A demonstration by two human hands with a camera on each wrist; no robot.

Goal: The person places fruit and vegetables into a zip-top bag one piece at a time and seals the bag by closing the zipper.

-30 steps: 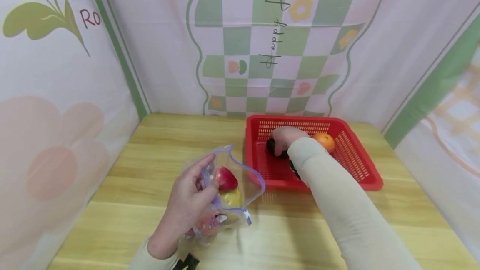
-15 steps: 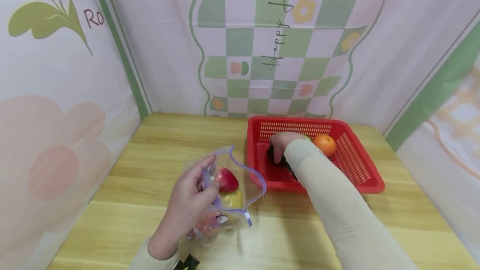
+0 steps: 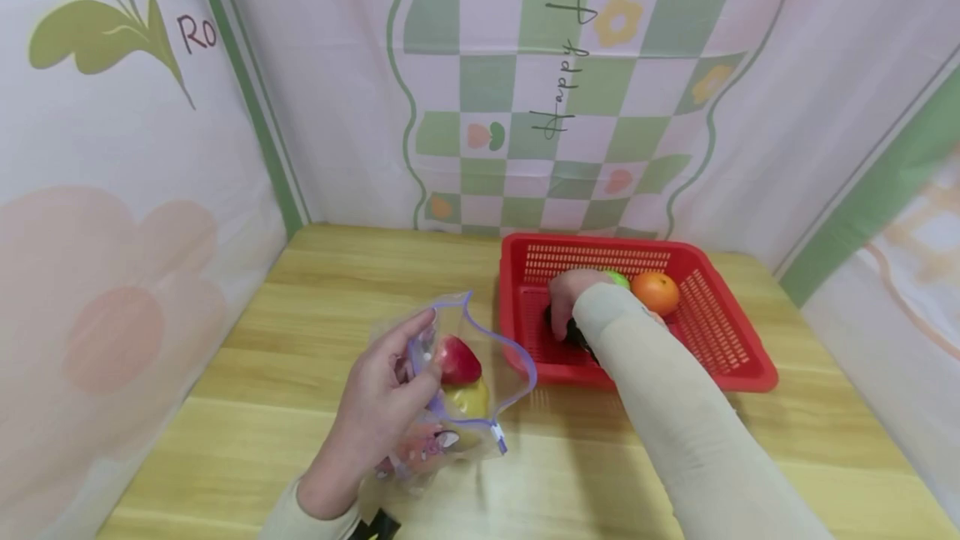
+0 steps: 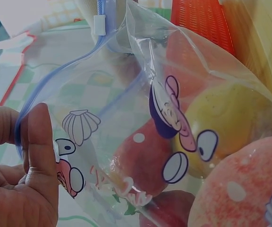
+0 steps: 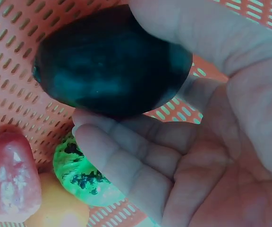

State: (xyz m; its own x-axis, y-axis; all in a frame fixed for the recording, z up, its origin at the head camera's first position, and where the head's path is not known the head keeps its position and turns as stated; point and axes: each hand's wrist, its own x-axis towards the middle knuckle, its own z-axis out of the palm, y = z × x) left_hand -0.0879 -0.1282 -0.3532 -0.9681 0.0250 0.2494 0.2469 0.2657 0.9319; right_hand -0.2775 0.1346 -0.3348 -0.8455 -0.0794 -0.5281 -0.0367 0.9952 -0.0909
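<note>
My left hand (image 3: 378, 398) pinches the rim of a clear zip bag (image 3: 504, 377) with a purple edge and cartoon prints. Through the plastic show a red fruit (image 3: 457, 359), a yellow fruit (image 3: 468, 398) and a speckled pink peach (image 4: 244, 189). The bag's mouth gapes toward the right. Inside the red basket, my right hand (image 3: 577, 290) holds a glossy, dark oval fruit (image 5: 107, 66), thumb on one side and fingers on the other. In the head view the hand and sleeve cover much of it.
The red plastic basket (image 3: 753, 361) stands at the back right of the wooden table (image 3: 315, 298). In it lie an orange (image 3: 656, 294), a bumpy green fruit (image 5: 86, 182) and a shiny reddish fruit (image 5: 11, 179). Patterned cloth (image 3: 341, 90) hangs behind and at both sides.
My right hand has moved slightly toward the basket's front, and the green fruit beside the orange shows more. My left hand and the bag hold still; the head view has shifted slightly.
</note>
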